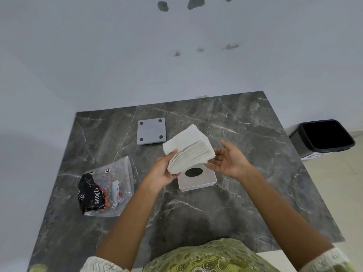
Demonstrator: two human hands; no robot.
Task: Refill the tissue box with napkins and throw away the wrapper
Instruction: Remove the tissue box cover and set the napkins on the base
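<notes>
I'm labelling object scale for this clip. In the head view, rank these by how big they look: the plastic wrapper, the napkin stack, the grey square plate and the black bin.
1. Black bin and plastic wrapper: look about alike, so unranked.
2. Napkin stack, raised nearer the camera, so unsure.
3. Grey square plate.

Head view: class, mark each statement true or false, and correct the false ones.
1. The left hand holds the napkin stack. True.
2. The wrapper is in the bin. False: it lies on the table.
3. The tissue box sits below the napkins. True.
4. The right hand grips the square plate. False: the hand is open beside the stack, and the plate lies on the table.
</notes>
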